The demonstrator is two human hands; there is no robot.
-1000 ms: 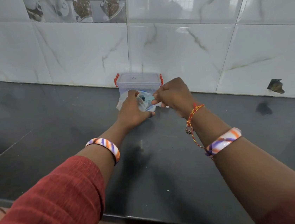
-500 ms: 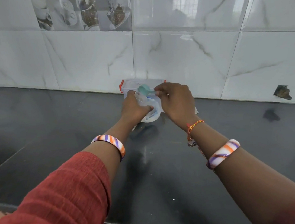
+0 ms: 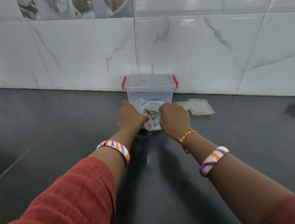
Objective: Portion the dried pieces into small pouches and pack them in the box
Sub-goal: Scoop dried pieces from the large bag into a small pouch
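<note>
Clear plastic box (image 3: 149, 89), rectangular, lid on, red clip latches at both ends, stands at the far edge of the counter (image 3: 54, 141) against the wall. Faint scrawl on the lid, unreadable. Counter is dark grey polished stone, glossy, arm shadows on it. Wall tiles (image 3: 81, 55) are white marble-look, shiny, grey veins; a printed tile row with cups and bowls runs along the top, cut off by the frame.

Just near of the box, touching or almost touching its front: a crumpled clear plastic bag (image 3: 151, 111) with a blue zip-type rim curving across its top. Inside it, brownish bits and something teal show, too small and too covered by the hands to identify. Right of the bag, flat clear small pouches (image 3: 198, 106) lie on the counter in a loose stack, count unclear.

Left hand (image 3: 129, 116) is at the left side of the bag, back of hand up, forefinger stretched toward the box; thumb and other fingers are hidden, so the hold on the plastic can't be confirmed, though the hand is against it. Right hand (image 3: 174, 116) is fisted, knuckles up, fingers curled down pinching the bag's upper edge; fingertips hidden.

Both arms reach far forward, roughly parallel. Striped orange-purple-white bangles (image 3: 115, 148) sit on each forearm, a red-yellow thread band (image 3: 186, 136) on the right wrist. Rust-red textured sleeves (image 3: 61, 204), the right one mostly cut off at the frame corner.

Small dark patch on the far right wall tile, partly cropped.
</note>
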